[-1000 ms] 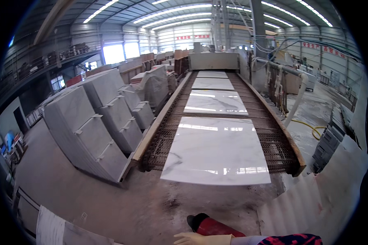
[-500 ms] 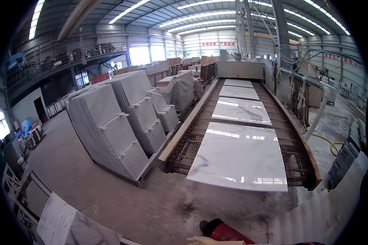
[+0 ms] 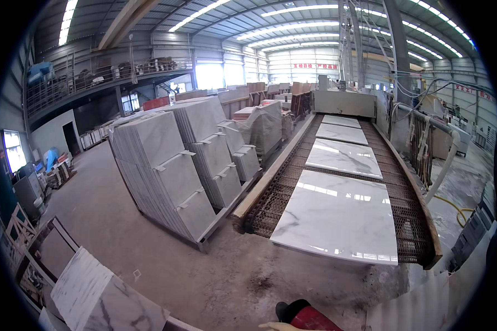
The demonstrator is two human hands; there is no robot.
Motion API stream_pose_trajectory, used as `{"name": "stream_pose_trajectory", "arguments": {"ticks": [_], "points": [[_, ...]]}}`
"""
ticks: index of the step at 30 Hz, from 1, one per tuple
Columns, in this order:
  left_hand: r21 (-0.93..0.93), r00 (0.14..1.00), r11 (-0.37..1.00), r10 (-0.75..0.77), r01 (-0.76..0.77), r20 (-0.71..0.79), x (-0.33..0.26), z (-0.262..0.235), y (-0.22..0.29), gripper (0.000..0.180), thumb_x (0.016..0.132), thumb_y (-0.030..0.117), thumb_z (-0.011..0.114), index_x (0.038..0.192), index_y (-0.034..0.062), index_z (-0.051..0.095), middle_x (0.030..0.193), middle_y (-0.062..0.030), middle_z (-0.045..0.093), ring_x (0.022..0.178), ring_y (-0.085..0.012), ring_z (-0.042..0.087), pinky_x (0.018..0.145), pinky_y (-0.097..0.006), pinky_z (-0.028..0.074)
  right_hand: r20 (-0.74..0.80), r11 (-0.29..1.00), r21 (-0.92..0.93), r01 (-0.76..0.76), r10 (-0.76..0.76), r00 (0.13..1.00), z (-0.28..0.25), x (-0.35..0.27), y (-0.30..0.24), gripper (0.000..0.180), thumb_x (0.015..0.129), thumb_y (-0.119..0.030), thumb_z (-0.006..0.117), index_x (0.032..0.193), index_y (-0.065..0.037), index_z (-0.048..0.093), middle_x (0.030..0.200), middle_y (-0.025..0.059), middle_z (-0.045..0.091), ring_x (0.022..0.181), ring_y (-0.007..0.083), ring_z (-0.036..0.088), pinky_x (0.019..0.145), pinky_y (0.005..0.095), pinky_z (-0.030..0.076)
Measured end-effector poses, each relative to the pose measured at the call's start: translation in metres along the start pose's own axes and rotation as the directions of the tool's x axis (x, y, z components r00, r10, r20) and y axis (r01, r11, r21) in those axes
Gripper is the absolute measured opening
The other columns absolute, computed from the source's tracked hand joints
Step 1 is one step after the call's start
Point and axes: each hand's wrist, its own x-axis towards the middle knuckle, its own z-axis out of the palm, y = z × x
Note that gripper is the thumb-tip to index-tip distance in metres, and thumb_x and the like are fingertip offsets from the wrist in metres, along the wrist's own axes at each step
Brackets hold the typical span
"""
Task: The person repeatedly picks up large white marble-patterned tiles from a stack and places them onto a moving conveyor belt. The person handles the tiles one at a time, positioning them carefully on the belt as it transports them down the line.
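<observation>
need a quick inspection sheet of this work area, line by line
surface: mesh conveyor carrying four white slabs in a row
job's things: nearest slab flat at the conveyor's end, glossy, grey veins
clutter: slab stacks leaning on a rack; a loose slab lower left
hands: left hand not in view; only a pale gloved fingertip at the bottom edge, side unclear
cables: yellow hose on the floor at right
surroundings: dusty concrete floor, factory hall

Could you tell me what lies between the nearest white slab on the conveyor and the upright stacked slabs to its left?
In the head view, the conveyor's wooden side rail lies between nearest slab and stacked slabs.
</observation>
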Motion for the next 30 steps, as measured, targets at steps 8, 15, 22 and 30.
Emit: {"name": "stream_pose_trajectory", "arguments": {"ticks": [8,15,22,30], "points": [[0.005,0.999,1.0,-0.014,0.013,0.034,0.0,0.001,-0.004,0.046,0.088,0.045,0.055,0.119,0.0123,0.064,0.116,-0.0179,0.064,0.111,-0.0339,0.06,0.094,-0.041,0.047,-0.017,0.991,-0.122,0.047,-0.049,0.999,0.022,-0.027,-0.013,0.047,0.098,-0.042,0.046,0.134,-0.013,0.052,0.112,0.0158,0.067,0.098,0.0266,0.066,0.087,0.0388,0.052],[0.069,0.999,0.997,-0.035,0.033,0.029,-0.004,-0.003,0.002,0.045,0.089,0.045,0.054,0.117,0.0115,0.065,0.114,-0.0178,0.065,0.109,-0.0351,0.06,0.093,-0.043,0.047,0.004,0.99,-0.117,0.075,-0.075,0.997,0.026,-0.034,-0.016,0.046,0.098,-0.04,0.045,0.133,-0.011,0.053,0.113,0.0163,0.067,0.099,0.0264,0.065,0.088,0.0378,0.051],[0.215,0.993,0.976,-0.069,0.047,0.095,0.013,0.014,-0.02,0.048,0.089,0.047,0.052,0.113,0.0082,0.066,0.112,-0.0198,0.065,0.108,-0.0378,0.059,0.093,-0.045,0.047,-0.003,0.993,-0.1,0.061,-0.062,0.998,0.02,-0.029,-0.014,0.045,0.098,-0.041,0.045,0.129,-0.011,0.057,0.111,0.0158,0.067,0.098,0.0265,0.066,0.087,0.0384,0.052],[-0.182,0.894,0.981,-0.136,0.063,-0.427,0.018,-0.01,-0.015,0.049,0.092,0.045,0.05,0.113,0.0026,0.064,0.108,-0.0218,0.066,0.106,-0.0382,0.06,0.091,-0.044,0.047,0.35,0.758,-0.561,0.333,-0.148,0.925,0.057,-0.035,-0.005,0.05,0.093,-0.051,0.049,0.113,-0.009,0.067,0.1,0.0155,0.07,0.093,0.0249,0.068,0.084,0.0382,0.052]]}}
